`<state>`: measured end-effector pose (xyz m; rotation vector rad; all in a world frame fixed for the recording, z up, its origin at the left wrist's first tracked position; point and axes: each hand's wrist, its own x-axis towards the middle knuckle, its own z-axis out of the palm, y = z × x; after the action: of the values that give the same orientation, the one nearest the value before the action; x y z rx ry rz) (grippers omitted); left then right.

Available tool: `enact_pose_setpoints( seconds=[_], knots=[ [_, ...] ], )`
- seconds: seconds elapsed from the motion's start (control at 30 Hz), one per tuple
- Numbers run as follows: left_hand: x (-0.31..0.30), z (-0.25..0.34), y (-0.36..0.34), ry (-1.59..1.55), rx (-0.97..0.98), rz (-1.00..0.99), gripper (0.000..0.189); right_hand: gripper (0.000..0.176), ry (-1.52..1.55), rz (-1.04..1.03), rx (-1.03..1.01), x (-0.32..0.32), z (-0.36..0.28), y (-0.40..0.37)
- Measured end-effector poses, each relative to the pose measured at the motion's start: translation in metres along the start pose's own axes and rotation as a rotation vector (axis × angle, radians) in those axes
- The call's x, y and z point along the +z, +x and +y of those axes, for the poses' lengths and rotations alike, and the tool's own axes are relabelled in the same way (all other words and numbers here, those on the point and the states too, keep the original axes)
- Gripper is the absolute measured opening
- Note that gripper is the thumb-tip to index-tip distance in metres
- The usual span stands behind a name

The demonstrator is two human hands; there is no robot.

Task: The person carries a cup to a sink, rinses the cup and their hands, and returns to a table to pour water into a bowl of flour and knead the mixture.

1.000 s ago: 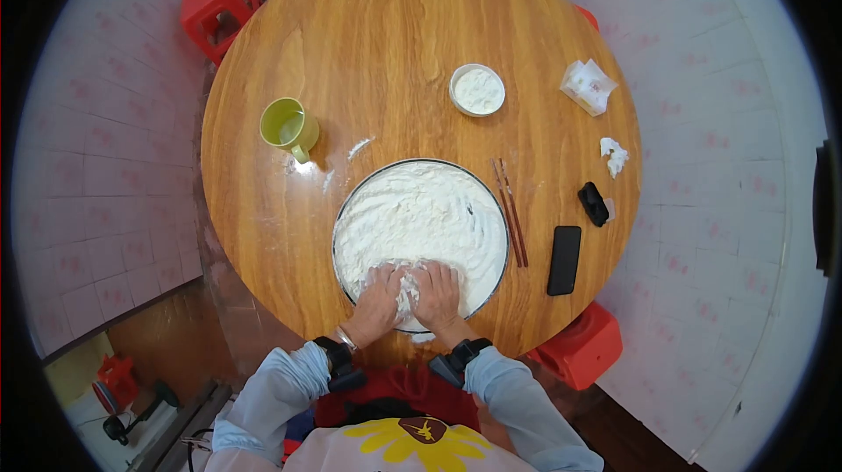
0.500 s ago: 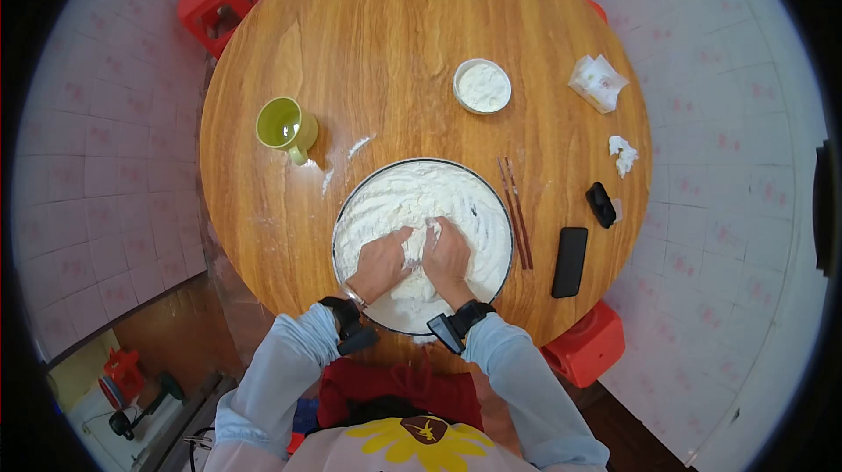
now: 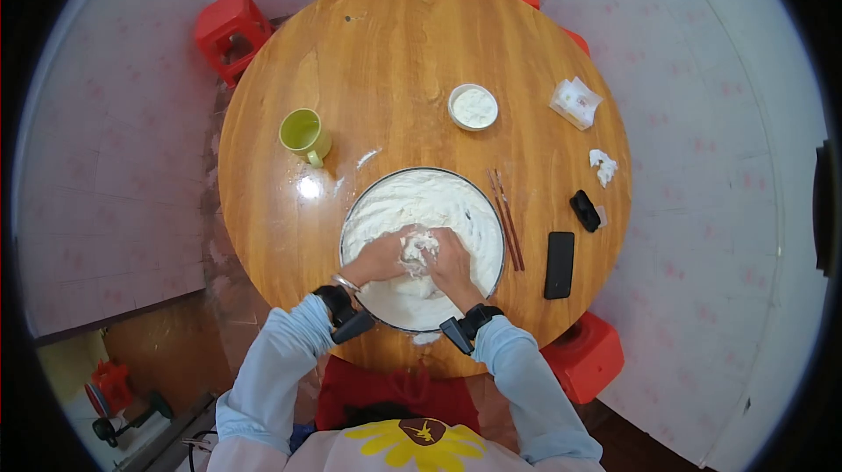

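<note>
A large round basin (image 3: 395,187) with a dark rim holds white flour. Both my hands are inside it, close together. My left hand (image 3: 384,257) curls round the left side of a clump of floury dough (image 3: 419,248). Against the clump's right side, my right hand (image 3: 450,261) is curled with its fingers bent inward. White flour coats the fingers of both hands. Right of the basin lie two brown chopsticks (image 3: 509,225). A small white bowl (image 3: 474,108) of flour stands beyond the basin.
A green mug (image 3: 305,136) stands at the left of the wooden table (image 3: 377,60). On the right are a black phone (image 3: 559,265), a black case (image 3: 585,210), a crumpled tissue (image 3: 603,168) and a plastic packet (image 3: 576,103). Red stools (image 3: 586,356) surround the table.
My hands have turned inward round the dough clump, which now shows between them. The head view has shifted, showing more of the table's far edge and the stools behind it.
</note>
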<state>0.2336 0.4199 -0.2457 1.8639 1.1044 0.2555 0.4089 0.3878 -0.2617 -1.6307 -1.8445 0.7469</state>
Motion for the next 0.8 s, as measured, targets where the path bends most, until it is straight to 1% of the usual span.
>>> enact_pose_setpoints(
  seconds=[0.03, 0.07, 0.13, 0.17, 0.23, 0.27, 0.33, 0.4, 0.47, 0.53, 0.57, 0.63, 0.67, 0.7, 0.73, 0.77, 0.8],
  knots=[
    [0.025, -0.018, -0.002, 0.047, -0.013, 0.101, 0.079, 0.026, -0.018, 0.039, -0.014, 0.004, 0.001, -0.001],
    [0.032, -0.015, -0.011, 0.05, -0.015, 0.104, 0.079, 0.026, -0.015, 0.039, -0.017, 0.006, 0.001, 0.0],
    [0.042, -0.005, -0.019, 0.131, -0.061, 0.303, 0.087, 0.025, 0.004, 0.091, 0.007, 0.006, 0.0, 0.003],
    [0.041, 0.003, -0.024, 0.085, -0.102, 0.294, 0.093, 0.025, 0.004, 0.086, 0.013, 0.006, -0.001, 0.004],
    [0.048, 0.008, -0.029, 0.13, -0.134, 0.302, 0.094, 0.026, -0.051, -0.044, 0.282, 0.005, -0.004, 0.018],
    [0.05, 0.008, -0.031, 0.18, -0.162, 0.308, 0.094, 0.026, -0.05, -0.044, 0.28, 0.007, -0.001, 0.024],
    [0.052, 0.008, -0.033, 0.172, -0.152, 0.304, 0.095, 0.03, -0.095, -0.05, 0.418, 0.014, 0.01, 0.033],
    [0.051, 0.005, -0.034, 0.167, -0.14, 0.298, 0.095, 0.029, -0.04, -0.053, 0.449, 0.018, 0.021, 0.034],
    [0.046, -0.002, -0.033, 0.092, -0.031, 0.295, 0.094, 0.03, 0.012, -0.057, 0.477, 0.01, 0.018, 0.032],
    [0.042, -0.002, -0.033, 0.077, -0.016, 0.297, 0.093, 0.041, 0.013, 0.037, 0.21, -0.003, 0.01, 0.016],
    [0.041, -0.001, -0.033, 0.061, -0.001, 0.296, 0.092, 0.041, 0.012, 0.035, 0.211, -0.005, 0.002, 0.005],
    [0.044, -0.001, -0.031, 0.069, -0.021, 0.323, 0.09, 0.057, -0.047, 0.004, 0.132, -0.007, -0.011, -0.019],
    [0.046, -0.001, -0.031, 0.081, -0.039, 0.35, 0.089, 0.057, -0.049, 0.001, 0.137, -0.004, -0.015, -0.028],
    [0.047, -0.002, -0.029, 0.079, -0.04, 0.346, 0.089, 0.06, -0.14, 0.039, 0.029, -0.001, -0.019, -0.035],
    [0.046, -0.005, -0.028, 0.074, 0.02, 0.351, 0.086, 0.064, -0.229, 0.075, -0.081, 0.001, -0.021, -0.039],
    [0.046, -0.007, -0.027, 0.072, 0.078, 0.357, 0.083, 0.067, -0.296, 0.084, -0.081, 0.008, -0.012, -0.039],
    [0.045, -0.009, -0.027, 0.078, 0.071, 0.355, 0.083, 0.067, -0.288, 0.082, -0.081, 0.011, -0.007, -0.038]
  ],
)
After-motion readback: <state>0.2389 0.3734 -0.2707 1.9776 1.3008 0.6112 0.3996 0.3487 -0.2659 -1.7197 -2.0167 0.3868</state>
